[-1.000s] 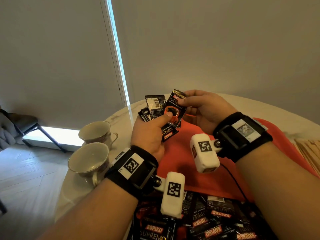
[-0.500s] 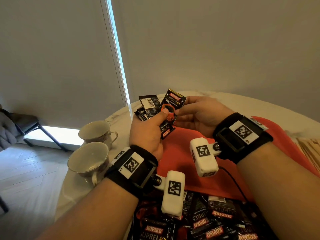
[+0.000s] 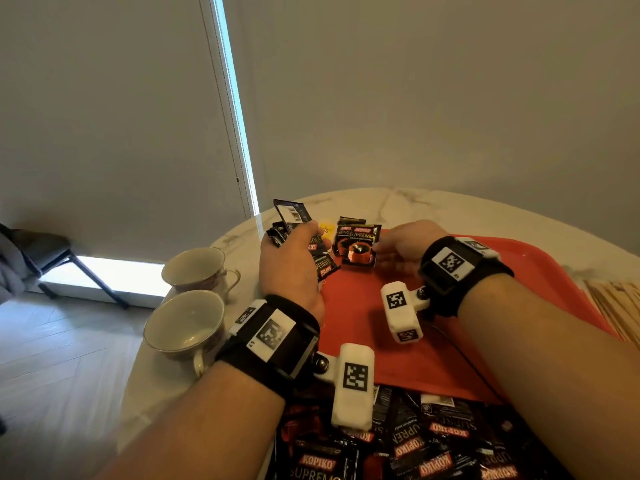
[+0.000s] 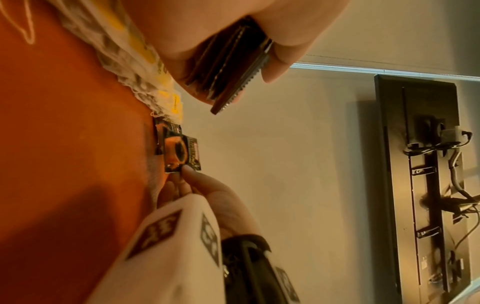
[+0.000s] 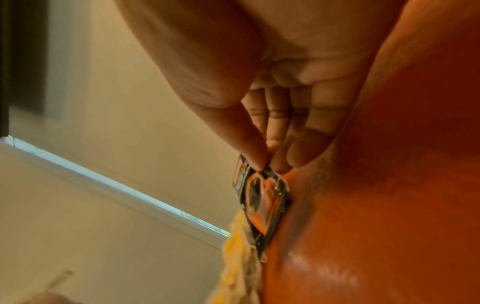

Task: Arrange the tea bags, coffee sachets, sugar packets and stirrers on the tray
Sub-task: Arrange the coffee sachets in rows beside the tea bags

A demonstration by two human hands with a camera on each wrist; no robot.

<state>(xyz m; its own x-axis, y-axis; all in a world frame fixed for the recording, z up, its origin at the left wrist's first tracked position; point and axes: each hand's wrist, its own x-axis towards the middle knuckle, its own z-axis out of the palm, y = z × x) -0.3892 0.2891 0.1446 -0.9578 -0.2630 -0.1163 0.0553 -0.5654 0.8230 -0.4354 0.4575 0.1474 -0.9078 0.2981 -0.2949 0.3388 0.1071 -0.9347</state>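
Pinching one coffee sachet [image 3: 358,245] onto the small pile at the tray's [image 3: 540,271] far corner, the right hand [image 3: 403,245] worked while the left hand [image 3: 292,265] gripped a spare bundle [image 3: 289,220]; most sachets [image 3: 415,445] still waited before the tray.

I see dim daylight leaking past the blind [image 3: 239,133]; wrist views are warm-tinted, soft, with bent edges.

Glossy foil coffee sachets [image 3: 356,244], smooth red plastic tray [image 3: 540,271]
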